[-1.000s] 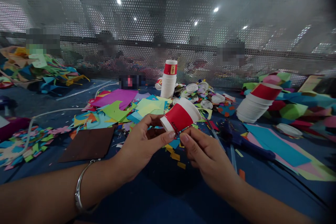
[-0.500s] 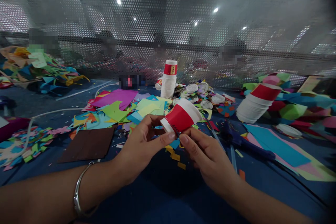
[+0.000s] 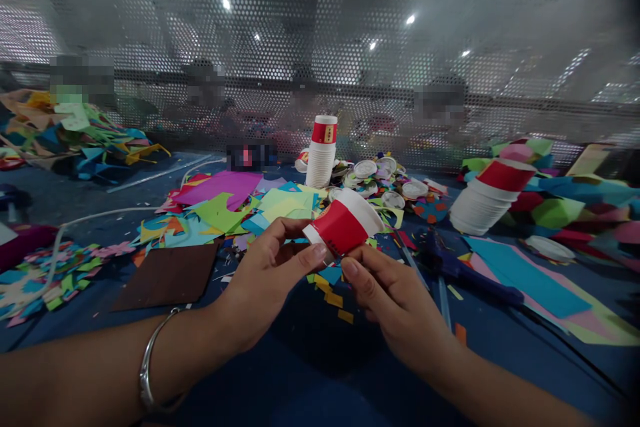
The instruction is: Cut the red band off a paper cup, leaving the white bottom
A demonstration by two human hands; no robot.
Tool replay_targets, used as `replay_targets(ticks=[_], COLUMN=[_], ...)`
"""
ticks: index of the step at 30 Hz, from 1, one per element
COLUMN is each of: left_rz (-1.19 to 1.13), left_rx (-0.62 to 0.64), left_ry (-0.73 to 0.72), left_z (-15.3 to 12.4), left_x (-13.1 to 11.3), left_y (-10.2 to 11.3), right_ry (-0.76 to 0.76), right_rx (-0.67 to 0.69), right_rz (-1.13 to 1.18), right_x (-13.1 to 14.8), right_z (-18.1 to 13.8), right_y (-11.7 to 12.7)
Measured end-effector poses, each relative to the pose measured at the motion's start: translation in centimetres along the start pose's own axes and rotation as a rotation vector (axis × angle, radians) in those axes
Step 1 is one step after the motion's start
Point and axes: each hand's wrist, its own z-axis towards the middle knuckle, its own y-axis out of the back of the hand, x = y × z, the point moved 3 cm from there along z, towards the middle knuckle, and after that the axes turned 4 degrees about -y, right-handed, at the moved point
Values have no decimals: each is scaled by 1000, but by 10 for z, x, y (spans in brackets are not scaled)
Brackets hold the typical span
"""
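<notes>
One paper cup (image 3: 345,223), tilted, is held at mid-frame

At the centre of the frame, the narrow base of the red-and-white cup is gripped by the left hand (image 3: 265,280); the base is pointed to the lower left and the wide white rim to the upper right. The left thumb is laid along the lower side of the base, and the fingers are curled around the far side, partly hidden. By the right hand (image 3: 395,293), just right of centre, a closed pinch is made: the thumb is pressed towards the bent index finger, right at the lower edge of the cup. Whether anything thin is held in that pinch, or the cup is touched by it, cannot be told. The other right fingers are folded in.

Below the cup, small yellow paper pieces (image 3: 334,299) are scattered on the dark blue table (image 3: 320,397). Brown sheets (image 3: 167,277) are laid left of centre. Behind the cup, an upright cup stack (image 3: 320,163) is seen in the upper middle; a leaning cup stack (image 3: 483,210) is seen at the right, above a dark blue tool (image 3: 470,273).
</notes>
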Motion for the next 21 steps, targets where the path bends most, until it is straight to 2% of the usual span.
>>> replay_targets(ticks=[6, 21], left_rz=[-5, -42], left_rx=[39, 13], left_ry=[-8, 34], left_z=[0, -1], left_x=[2, 4], left_y=[0, -2], right_ry=[-27, -31], right_rx=[-1, 25], right_rz=[3, -8], right_x=[-3, -1], right_z=[-1, 0], right_y=[-1, -1])
